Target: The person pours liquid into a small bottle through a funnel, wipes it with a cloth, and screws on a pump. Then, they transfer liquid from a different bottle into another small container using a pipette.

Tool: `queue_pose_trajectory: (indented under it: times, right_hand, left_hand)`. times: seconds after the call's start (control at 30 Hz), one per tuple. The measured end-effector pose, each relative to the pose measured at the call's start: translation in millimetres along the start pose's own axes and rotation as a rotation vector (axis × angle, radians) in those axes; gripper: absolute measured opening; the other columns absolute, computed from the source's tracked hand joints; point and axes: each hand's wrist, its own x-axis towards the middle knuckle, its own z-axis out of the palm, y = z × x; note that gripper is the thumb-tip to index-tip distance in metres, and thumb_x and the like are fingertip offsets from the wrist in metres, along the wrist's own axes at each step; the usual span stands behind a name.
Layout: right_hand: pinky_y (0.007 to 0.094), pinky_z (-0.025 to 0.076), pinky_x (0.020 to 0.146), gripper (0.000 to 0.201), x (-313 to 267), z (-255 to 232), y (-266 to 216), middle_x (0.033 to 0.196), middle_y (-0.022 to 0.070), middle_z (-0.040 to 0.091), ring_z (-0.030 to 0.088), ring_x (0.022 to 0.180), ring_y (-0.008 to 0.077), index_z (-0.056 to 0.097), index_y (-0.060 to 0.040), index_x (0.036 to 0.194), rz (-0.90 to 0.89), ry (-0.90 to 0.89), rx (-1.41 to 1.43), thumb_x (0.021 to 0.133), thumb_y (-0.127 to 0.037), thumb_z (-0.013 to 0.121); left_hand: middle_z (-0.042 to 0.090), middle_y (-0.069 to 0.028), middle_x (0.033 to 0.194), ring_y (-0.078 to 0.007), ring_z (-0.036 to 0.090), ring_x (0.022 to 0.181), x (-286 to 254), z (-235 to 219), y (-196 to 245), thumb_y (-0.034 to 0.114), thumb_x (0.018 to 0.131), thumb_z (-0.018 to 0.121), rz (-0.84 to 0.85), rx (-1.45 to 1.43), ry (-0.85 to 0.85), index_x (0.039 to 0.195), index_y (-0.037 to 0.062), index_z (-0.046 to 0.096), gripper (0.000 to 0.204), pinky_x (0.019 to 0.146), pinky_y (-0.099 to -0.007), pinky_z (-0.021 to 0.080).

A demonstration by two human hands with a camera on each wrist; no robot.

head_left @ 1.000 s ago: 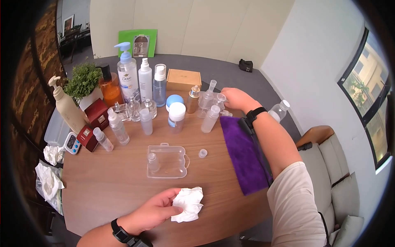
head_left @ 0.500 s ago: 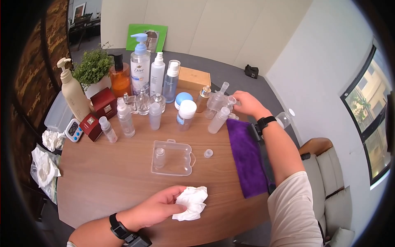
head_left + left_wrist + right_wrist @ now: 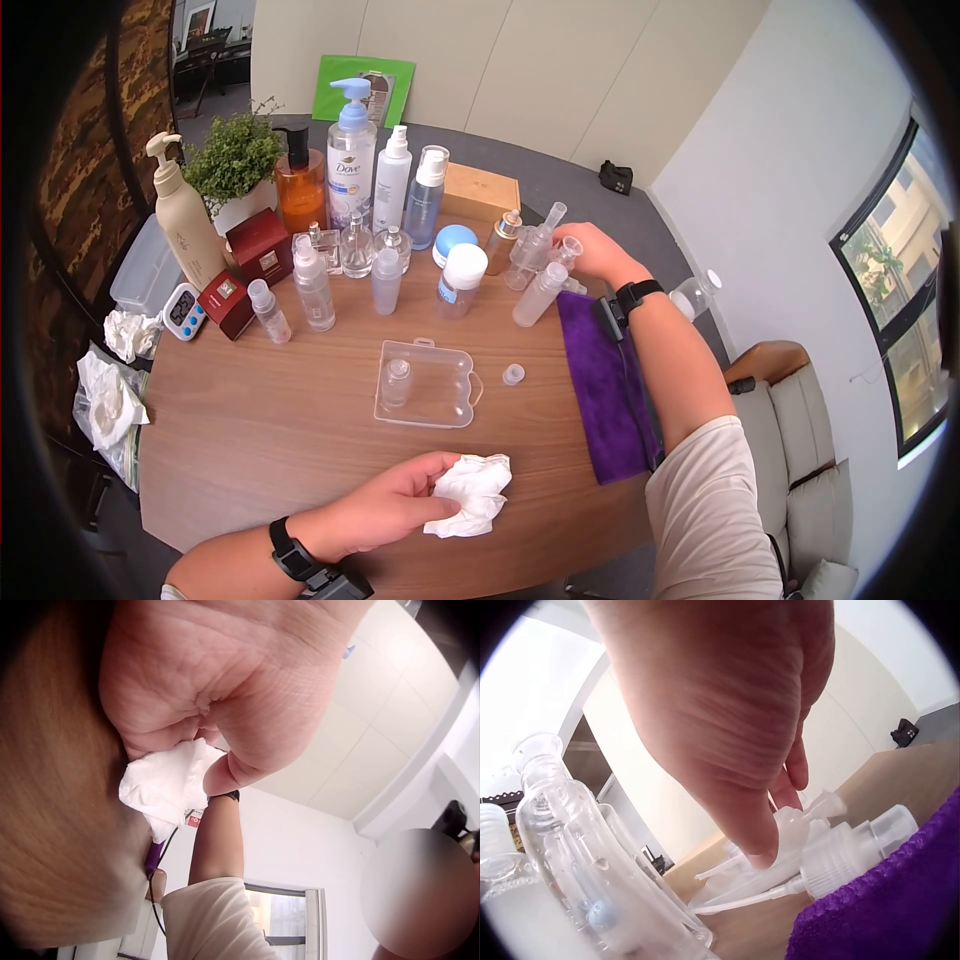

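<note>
In the head view my left hand [image 3: 395,503] pinches a crumpled white tissue [image 3: 470,497] between thumb and fingers, low over the near side of the table. The left wrist view shows the same tissue [image 3: 169,784] below the palm. My right hand [image 3: 590,252] reaches to the table's far right, behind clear bottles. In the right wrist view its thumb [image 3: 759,844] overlaps translucent plastic pieces [image 3: 780,836], with fingertips just behind them; I cannot tell whether it grips one. A spray pump top [image 3: 847,855] with a thin tube lies beside the thumb.
A purple cloth [image 3: 608,390] lies under the right forearm. Mid-table sit a clear plastic case [image 3: 440,405] with a small bottle [image 3: 396,383] over it and a small cap [image 3: 513,374]. Several bottles, a Dove pump bottle [image 3: 350,165], red boxes [image 3: 262,247] and a plant [image 3: 235,160] line the back.
The head view has shifted, so the scene sits a little farther right. The left hand still holds the tissue, and the right hand stays at the plastic pieces.
</note>
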Motion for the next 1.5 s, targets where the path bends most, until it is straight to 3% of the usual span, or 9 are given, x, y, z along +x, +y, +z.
queue_pose_trajectory:
  times: [0.13,0.27,0.33,0.6,0.73,1.1,1.3,1.37,1.5]
  right_hand:
    - [0.0434,0.058,0.087,0.025,-8.4,-3.2,1.6,0.103,0.0167,0.075,0.071,0.100,0.0371,0.077,-0.0019,0.102,-0.110,0.158,-0.092,0.079,-0.014,0.079]
    - [0.0445,0.058,0.086,0.025,-17.9,-22.3,-2.6,0.095,0.0161,0.075,0.072,0.096,0.0367,0.078,-0.0024,0.100,-0.039,0.167,0.053,0.080,-0.018,0.079]
    - [0.0449,0.058,0.087,0.026,-29.9,-29.3,-11.4,0.096,0.0164,0.076,0.073,0.096,0.0353,0.080,-0.0033,0.099,0.073,-0.145,-0.069,0.080,-0.021,0.078]
    - [0.0440,0.057,0.091,0.041,-50.6,-10.3,-13.9,0.109,0.0159,0.077,0.072,0.104,0.0344,0.076,-0.0081,0.119,0.113,-0.204,-0.210,0.080,-0.021,0.080]
    - [0.0422,0.058,0.087,0.041,-57.2,-15.4,0.2,0.102,0.0152,0.077,0.073,0.097,0.0325,0.076,-0.0056,0.117,0.047,-0.084,-0.029,0.078,-0.018,0.085]
    - [0.0376,0.056,0.079,0.034,-33.6,-11.2,-3.6,0.091,0.0161,0.077,0.072,0.084,0.0263,0.078,-0.0014,0.109,0.050,0.108,0.140,0.082,-0.021,0.084]
    - [0.0425,0.056,0.086,0.030,-12.2,14.8,-0.1,0.101,0.0174,0.075,0.070,0.098,0.0372,0.074,-0.0008,0.105,0.039,0.150,0.001,0.083,-0.020,0.081]
    - [0.0455,0.055,0.089,0.025,-13.7,14.6,-5.0,0.104,0.0174,0.073,0.068,0.103,0.0408,0.072,-0.0018,0.102,-0.110,0.168,-0.050,0.083,-0.017,0.079]
    - [0.0470,0.056,0.089,0.021,-13.2,20.2,-7.1,0.103,0.0172,0.073,0.068,0.101,0.0408,0.073,-0.0036,0.100,-0.019,0.184,-0.011,0.083,-0.016,0.077]
  left_hand:
    - [0.063,-0.0076,0.141,-0.0148,0.061,0.127,-0.4,1.1,0.6,-0.005,0.103,0.056,-0.007,-0.017,0.008,0.156,0.0017,0.043,0.055,0.107,-0.0326,0.050]
    - [0.061,-0.0098,0.146,-0.0173,0.060,0.131,-0.2,0.3,1.5,-0.007,0.102,0.055,-0.024,-0.006,0.005,0.156,0.0012,0.042,0.056,0.110,-0.0346,0.049]
    - [0.060,-0.0105,0.146,-0.0184,0.060,0.132,0.2,0.9,0.7,-0.007,0.103,0.055,-0.022,-0.004,0.016,0.156,0.0011,0.042,0.055,0.111,-0.0358,0.049]
    - [0.059,-0.0126,0.148,-0.0224,0.059,0.135,-0.6,4.2,3.7,-0.009,0.102,0.053,-0.041,0.021,0.048,0.156,-0.0005,0.041,0.056,0.114,-0.0391,0.048]
    - [0.062,-0.0072,0.143,-0.0155,0.060,0.130,-1.9,5.4,5.5,-0.004,0.103,0.056,-0.040,-0.006,0.054,0.156,0.0013,0.042,0.055,0.110,-0.0333,0.049]
    - [0.059,-0.0085,0.147,-0.0172,0.058,0.133,-1.6,2.9,2.6,-0.005,0.104,0.056,-0.030,-0.046,0.038,0.157,0.0012,0.041,0.056,0.113,-0.0355,0.047]
    - [0.059,-0.0078,0.146,-0.0170,0.059,0.133,-2.8,4.1,4.8,-0.004,0.104,0.056,-0.016,-0.034,0.021,0.158,0.0014,0.040,0.056,0.112,-0.0356,0.048]
    - [0.060,-0.0074,0.146,-0.0166,0.059,0.132,-3.2,4.0,5.0,-0.004,0.104,0.057,-0.010,-0.027,0.020,0.158,0.0015,0.040,0.056,0.112,-0.0353,0.048]
    - [0.061,-0.0062,0.144,-0.0151,0.060,0.130,-2.7,3.2,2.3,-0.003,0.104,0.057,-0.018,-0.007,0.036,0.157,0.0016,0.041,0.055,0.110,-0.0337,0.049]
